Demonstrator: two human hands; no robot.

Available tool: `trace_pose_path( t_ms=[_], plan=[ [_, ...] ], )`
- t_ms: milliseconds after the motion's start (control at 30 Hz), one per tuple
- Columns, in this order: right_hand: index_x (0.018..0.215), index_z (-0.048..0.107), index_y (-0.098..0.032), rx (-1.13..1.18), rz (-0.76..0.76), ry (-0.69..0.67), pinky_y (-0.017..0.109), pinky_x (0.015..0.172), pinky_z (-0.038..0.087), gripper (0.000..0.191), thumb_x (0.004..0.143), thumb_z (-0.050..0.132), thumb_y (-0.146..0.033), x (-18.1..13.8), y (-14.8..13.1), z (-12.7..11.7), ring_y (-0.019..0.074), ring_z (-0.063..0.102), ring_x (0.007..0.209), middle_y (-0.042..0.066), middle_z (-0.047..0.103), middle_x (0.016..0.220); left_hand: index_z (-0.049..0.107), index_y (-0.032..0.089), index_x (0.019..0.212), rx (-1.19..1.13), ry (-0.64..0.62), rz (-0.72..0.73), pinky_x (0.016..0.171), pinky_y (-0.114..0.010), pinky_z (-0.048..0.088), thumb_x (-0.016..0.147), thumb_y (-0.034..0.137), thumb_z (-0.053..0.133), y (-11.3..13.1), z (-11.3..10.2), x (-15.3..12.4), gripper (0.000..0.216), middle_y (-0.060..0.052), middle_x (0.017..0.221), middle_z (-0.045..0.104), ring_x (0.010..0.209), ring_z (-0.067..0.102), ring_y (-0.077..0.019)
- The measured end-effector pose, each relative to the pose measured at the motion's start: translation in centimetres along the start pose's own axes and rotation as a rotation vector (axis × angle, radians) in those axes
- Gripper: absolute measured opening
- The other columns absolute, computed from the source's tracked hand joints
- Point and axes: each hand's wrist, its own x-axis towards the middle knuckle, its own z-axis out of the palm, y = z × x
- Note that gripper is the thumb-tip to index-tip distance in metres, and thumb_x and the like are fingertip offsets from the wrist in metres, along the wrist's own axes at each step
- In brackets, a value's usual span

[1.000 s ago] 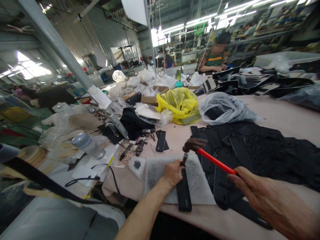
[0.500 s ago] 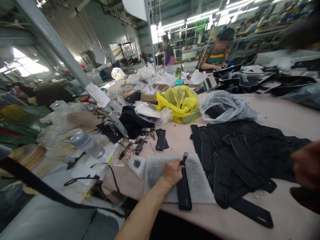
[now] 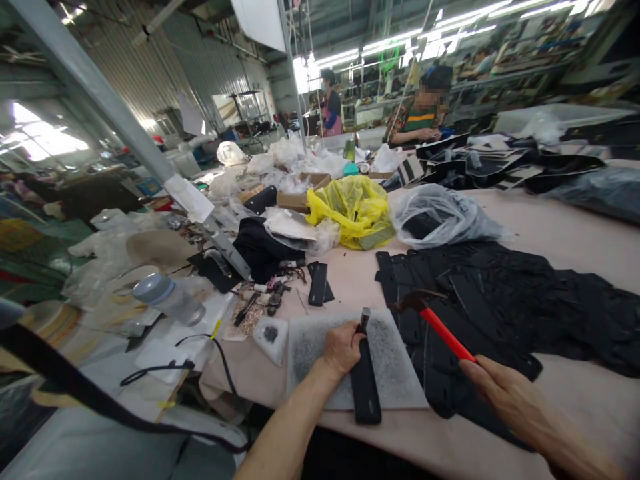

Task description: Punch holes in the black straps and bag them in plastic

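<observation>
My left hand (image 3: pixel 343 348) is closed around a short metal punch (image 3: pixel 365 321), which stands upright on the far end of a black strap piece (image 3: pixel 367 390). That strap piece lies lengthwise on a pale, dark-speckled slab (image 3: pixel 403 373) at the table's front edge. My right hand (image 3: pixel 495 387) grips the red handle of a hammer (image 3: pixel 445 333). The dark hammer head is to the right of the punch, apart from it, above the heap of black strap pieces (image 3: pixel 480 293). The punch's lower tip is hidden by my fingers.
Behind the slab lie two black pieces (image 3: pixel 319 285) and small tools and hardware (image 3: pixel 270 297). A small white block (image 3: pixel 271 339) sits left of the slab. Farther back are a yellow plastic bag (image 3: pixel 350 213) and a clear bag (image 3: pixel 445 217). A co-worker (image 3: pixel 423 113) sits across the table.
My right hand has come down and inward from the right edge, bringing the hammer into clear view. My left hand keeps the punch on the strap piece. The view has shifted slightly.
</observation>
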Motion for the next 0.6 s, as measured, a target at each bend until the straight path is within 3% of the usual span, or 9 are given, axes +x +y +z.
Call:
trace_pose_path(
  t_ms=[133,233,333,467,533,600],
  plan=[
    [0.072,0.046,-0.023,0.285,0.22,-0.207,0.024,0.035,0.022,0.044,0.087,0.035,-0.063,0.6,0.3,4.7,0.0091,0.031,0.036,-0.005,0.038,0.053,0.065,0.019,0.098,-0.015,0.002,-0.023,0.081,-0.029,0.053,0.084,0.012,0.055,-0.1,0.1,0.0,0.019,-0.004,0.089,0.072,0.085,0.068,-0.0187],
    [0.077,0.046,-0.022,0.301,0.203,-0.247,0.024,0.036,0.027,0.041,0.09,0.031,-0.058,0.9,-0.3,7.5,0.0105,0.037,0.037,-0.005,0.043,0.056,0.065,0.019,0.098,-0.019,0.002,-0.046,0.081,-0.029,0.053,0.084,0.012,0.055,-0.2,0.1,0.0,0.018,-0.004,0.088,0.071,0.085,0.067,-0.0186],
    [0.086,0.052,-0.02,-0.057,0.016,-0.087,0.028,0.048,0.04,0.032,0.093,0.034,-0.046,1.4,-1.4,8.4,0.0169,0.055,0.054,0.003,0.056,0.069,0.064,0.018,0.099,-0.024,-0.012,-0.051,0.08,-0.029,0.052,0.086,0.016,0.054,0.1,-0.2,0.0,0.017,-0.005,0.09,0.071,0.084,0.066,-0.0187],
    [0.117,0.056,-0.015,-0.512,-0.322,0.213,0.04,0.073,0.047,0.034,0.094,0.038,-0.031,1.5,-3.5,8.6,0.0289,0.061,0.091,0.017,0.061,0.111,0.064,0.019,0.102,-0.082,-0.046,-0.034,0.082,-0.028,0.05,0.088,0.02,0.053,0.7,-1.0,0.2,0.018,-0.005,0.094,0.07,0.088,0.065,-0.0178],
    [0.125,0.055,-0.017,-0.512,-0.513,0.223,0.045,0.088,0.045,0.036,0.093,0.042,-0.028,0.9,-4.5,9.6,0.0307,0.055,0.11,0.016,0.057,0.127,0.065,0.019,0.102,-0.112,-0.055,-0.037,0.083,-0.027,0.05,0.088,0.019,0.053,0.9,-1.2,0.3,0.018,-0.004,0.095,0.07,0.089,0.065,-0.0172],
    [0.129,0.055,-0.02,-0.458,-0.67,0.149,0.046,0.098,0.04,0.04,0.091,0.048,-0.029,0.1,-5.1,11.4,0.03,0.049,0.121,0.012,0.053,0.136,0.065,0.019,0.097,-0.122,-0.055,-0.061,0.082,-0.027,0.049,0.087,0.018,0.053,0.8,-1.2,0.3,0.016,-0.004,0.092,0.07,0.086,0.064,-0.0163]
  ],
)
